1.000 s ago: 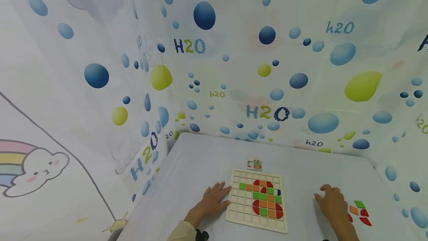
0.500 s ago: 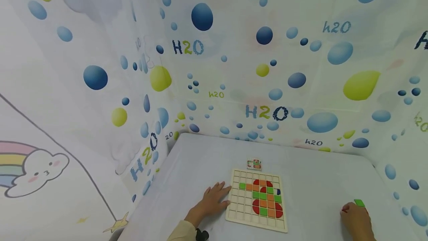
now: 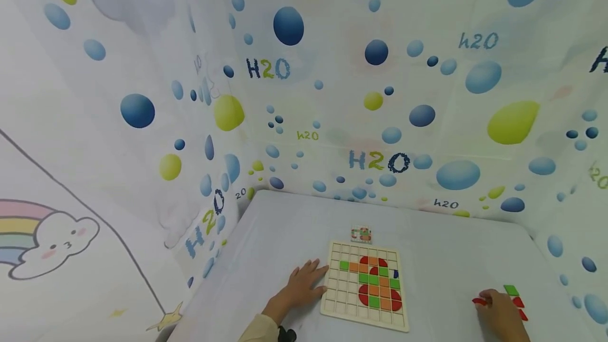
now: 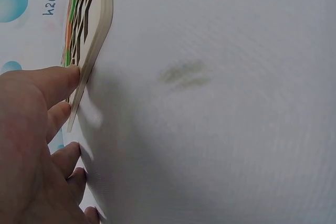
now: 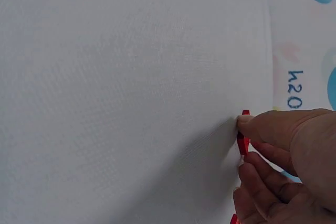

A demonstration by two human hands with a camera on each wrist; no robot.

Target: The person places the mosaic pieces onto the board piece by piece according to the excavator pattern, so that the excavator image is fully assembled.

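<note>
A square wooden grid board [image 3: 342, 300] lies on the table, its right half partly filled with red, green and orange pieces. My left hand [image 3: 302, 284] rests at the board's left edge with fingers spread; in the left wrist view its thumb and a finger touch the board's rim [image 4: 105, 11]. Right of the board, my right hand [image 3: 502, 313] pinches a small red tile [image 3: 478, 301] between thumb and fingers. The right wrist view shows that red tile [image 5: 243, 142] edge-on. Beside this hand lie a green tile [image 3: 510, 290] and a red tile [image 3: 519, 302], others partly hidden.
A small pattern card [image 3: 361, 234] lies just beyond the board's far edge. The white table [image 3: 294, 220] meets walls covered with printed bubbles. A dark blue piece [image 3: 396, 274] sits near the board's right side.
My right hand has moved right to the loose tiles, taken hold of a red one and shifted slightly left with it. The left hand and board have stayed in place.
</note>
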